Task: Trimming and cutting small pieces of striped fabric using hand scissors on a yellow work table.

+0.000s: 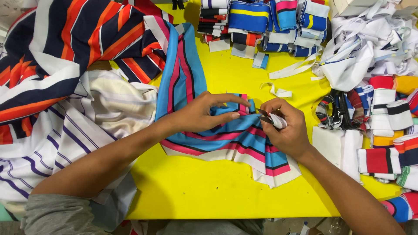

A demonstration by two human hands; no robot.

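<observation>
Yellow tabletop carries one blue-and-pink striped cloth at its middle, with three other striped fabrics heaped left. Two hands work it: the left hand pinches its bunched edge, while the right hand is closed on small snips just beside.

A garment or textile workshop: a bright yellow bench is heaped with large striped fabric pieces, stacks of folded striped knit collar bands, and a pile of white cloth strips and offcuts.
</observation>
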